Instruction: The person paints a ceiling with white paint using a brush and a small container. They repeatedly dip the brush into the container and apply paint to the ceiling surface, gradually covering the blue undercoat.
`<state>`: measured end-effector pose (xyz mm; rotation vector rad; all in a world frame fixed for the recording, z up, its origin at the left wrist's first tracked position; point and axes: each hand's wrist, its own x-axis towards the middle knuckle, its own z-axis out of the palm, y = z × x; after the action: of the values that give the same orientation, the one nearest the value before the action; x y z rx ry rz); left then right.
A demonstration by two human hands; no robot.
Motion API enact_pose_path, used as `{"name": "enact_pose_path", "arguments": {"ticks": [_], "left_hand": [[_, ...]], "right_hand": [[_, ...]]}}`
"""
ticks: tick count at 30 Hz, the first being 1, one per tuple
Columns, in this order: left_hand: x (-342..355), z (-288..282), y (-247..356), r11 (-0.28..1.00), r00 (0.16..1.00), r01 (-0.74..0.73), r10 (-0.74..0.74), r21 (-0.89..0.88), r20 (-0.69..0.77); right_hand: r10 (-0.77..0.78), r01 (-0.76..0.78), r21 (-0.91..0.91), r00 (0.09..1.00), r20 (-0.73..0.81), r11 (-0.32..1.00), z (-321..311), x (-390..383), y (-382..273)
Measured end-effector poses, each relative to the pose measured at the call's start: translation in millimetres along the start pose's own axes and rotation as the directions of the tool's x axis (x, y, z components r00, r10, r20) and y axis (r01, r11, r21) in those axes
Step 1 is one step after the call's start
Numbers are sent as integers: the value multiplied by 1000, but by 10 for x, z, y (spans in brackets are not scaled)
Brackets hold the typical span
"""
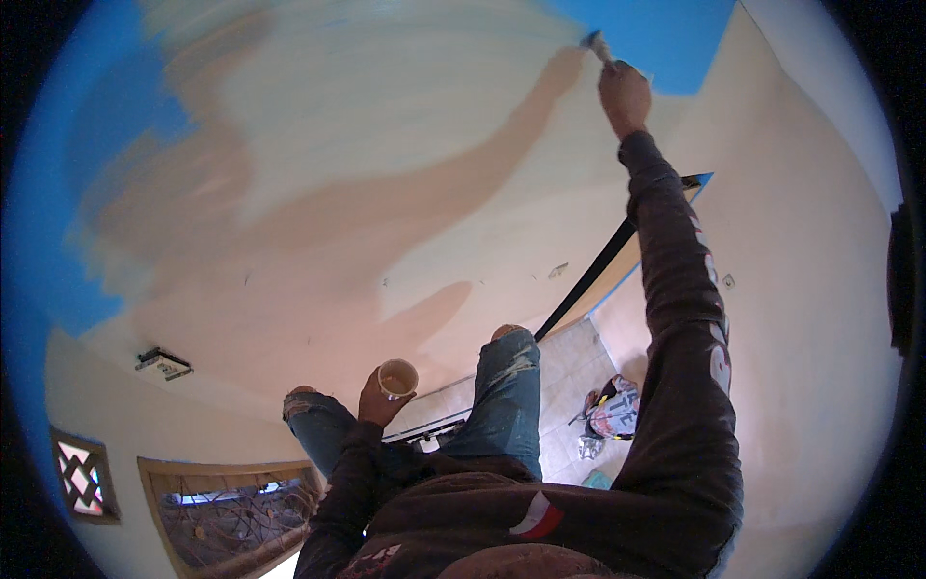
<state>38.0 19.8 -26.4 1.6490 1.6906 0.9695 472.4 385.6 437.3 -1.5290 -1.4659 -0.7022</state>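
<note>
High at the upper right, my right hand (626, 96) is closed round the handle of a paintbrush (597, 44). The bristles meet the wall (463, 125) along the border between cream paint and a remaining blue patch (666, 43). My right arm is stretched far up in its dark sleeve. Down by my left knee, my left hand (379, 399) grips a small white cup (397, 378). Something pale lies inside the cup, though its level is hard to make out. A shadow of my arm falls across the painted wall.
More blue paint (72, 261) covers the wall's left side. An electrical box (164, 364) sits low on the wall at left, near a window with a decorative grille (231, 511). A dark-edged opening (603, 261) lies right of my knees. Beyond it, assorted items (613, 410) rest on the tiled floor (569, 362).
</note>
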Motion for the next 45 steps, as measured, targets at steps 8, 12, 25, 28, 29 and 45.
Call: {"name": "enact_pose_path", "arguments": {"ticks": [8,12,25,28,29,45], "left_hand": [[7,8,-30,1000,999,-27,27,3,-22],[-47,-57,-25,1000,998,-1,-1,-31,-63],[-285,-298,753,971,997,-19,0,-240,-77],[-389,-225,772,955,999,34,-37,-295,-4],[-396,-218,806,951,999,45,-42,-307,17],[-158,-124,963,860,967,-53,172,-508,190]], "right_hand": [[-25,29,221,999,-23,975,-319,-540,-1207],[-135,208,412,971,-199,887,-523,-974,-1372],[-94,-965,196,214,972,-173,-338,-5175,-1106],[-203,-979,98,134,970,-179,-341,-5320,-1196],[-226,-985,110,138,964,-133,-359,-5296,-1229],[-490,-970,245,210,846,8,-453,-5290,-1304]]}}
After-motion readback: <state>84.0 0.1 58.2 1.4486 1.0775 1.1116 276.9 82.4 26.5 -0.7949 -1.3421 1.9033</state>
